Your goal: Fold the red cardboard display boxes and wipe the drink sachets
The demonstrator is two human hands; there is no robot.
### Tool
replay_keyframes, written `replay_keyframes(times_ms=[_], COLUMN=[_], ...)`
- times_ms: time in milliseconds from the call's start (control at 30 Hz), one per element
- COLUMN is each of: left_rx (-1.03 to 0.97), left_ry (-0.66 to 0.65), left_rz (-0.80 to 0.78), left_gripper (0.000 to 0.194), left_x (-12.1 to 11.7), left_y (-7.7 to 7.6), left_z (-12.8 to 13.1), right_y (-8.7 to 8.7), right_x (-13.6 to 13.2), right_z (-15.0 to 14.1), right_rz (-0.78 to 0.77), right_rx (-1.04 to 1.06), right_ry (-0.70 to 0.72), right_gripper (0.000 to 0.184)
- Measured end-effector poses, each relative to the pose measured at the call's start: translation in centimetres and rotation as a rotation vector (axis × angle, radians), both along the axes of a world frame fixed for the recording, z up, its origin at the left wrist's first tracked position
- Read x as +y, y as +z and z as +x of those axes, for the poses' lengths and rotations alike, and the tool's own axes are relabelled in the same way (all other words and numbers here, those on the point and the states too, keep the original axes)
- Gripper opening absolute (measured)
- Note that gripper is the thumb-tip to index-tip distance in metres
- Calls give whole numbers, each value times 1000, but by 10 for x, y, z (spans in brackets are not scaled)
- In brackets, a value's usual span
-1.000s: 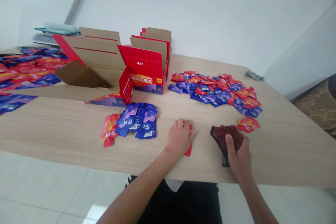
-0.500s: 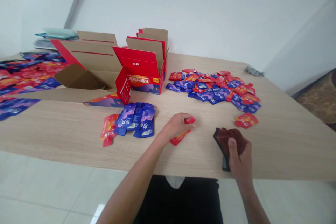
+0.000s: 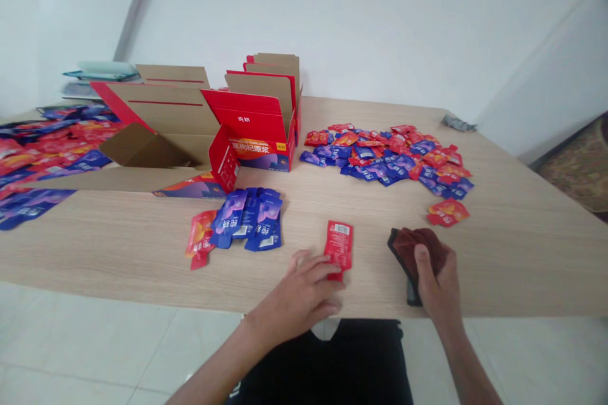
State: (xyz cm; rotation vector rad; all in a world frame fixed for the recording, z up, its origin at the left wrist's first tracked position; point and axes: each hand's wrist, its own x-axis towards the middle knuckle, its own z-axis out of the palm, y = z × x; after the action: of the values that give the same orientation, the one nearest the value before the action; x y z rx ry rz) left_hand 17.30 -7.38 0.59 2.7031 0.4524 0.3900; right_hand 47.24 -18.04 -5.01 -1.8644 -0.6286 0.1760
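Observation:
My left hand lies flat near the table's front edge, its fingertips resting on the lower end of a red sachet that lies flat with its barcode side up. My right hand is closed on a dark red cloth pressed against the table to the right. A small row of blue sachets with a red one at its left end lies left of the red sachet.
A heap of red and blue sachets spreads over the far right of the wooden table. Open red cartons and flattened cardboard stand at the back left. More sachets cover the far left. A grey object lies at the back edge.
My left hand picked up the red sachet, turned it over and laid it flat with the barcode up, then drew back toward me. My right hand stayed on the cloth.

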Motion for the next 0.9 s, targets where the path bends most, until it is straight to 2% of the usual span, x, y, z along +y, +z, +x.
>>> replay_keyframes(times_ms=[133,300,400,500,567,633,733,833,900], left_rx=[-23,-80,-150,-198,-206,-204,-199,-216,-226], left_ry=[126,149,149,140,121,99,88,94,98], left_rz=[106,218,274,295,304,318,334,331,327], left_gripper=[44,40,34,40,46,47,44,43,43], left_x=[-25,-41,-41,-38,-36,-33,-32,-31,-32], left_y=[-10,-36,-50,-59,-62,-65,-68,-71,-72], left_z=[-2,1,0,-2,-3,-3,-3,-4,-4], right_y=[5,34,43,35,27,21,21,30,39], right_x=[7,37,56,69,77,88,113,136,142], right_z=[3,-17,-42,-63,-67,-62,-42,-20,-11], right_rz=[5,0,-6,-70,-88,-90,-129,-165,-150], right_rx=[-63,-312,-545,-772,-896,-969,-1018,-1040,-1021], right_ry=[68,282,544,884,996,982,878,794,698], right_gripper=[72,56,45,36,34,36,37,37,40])
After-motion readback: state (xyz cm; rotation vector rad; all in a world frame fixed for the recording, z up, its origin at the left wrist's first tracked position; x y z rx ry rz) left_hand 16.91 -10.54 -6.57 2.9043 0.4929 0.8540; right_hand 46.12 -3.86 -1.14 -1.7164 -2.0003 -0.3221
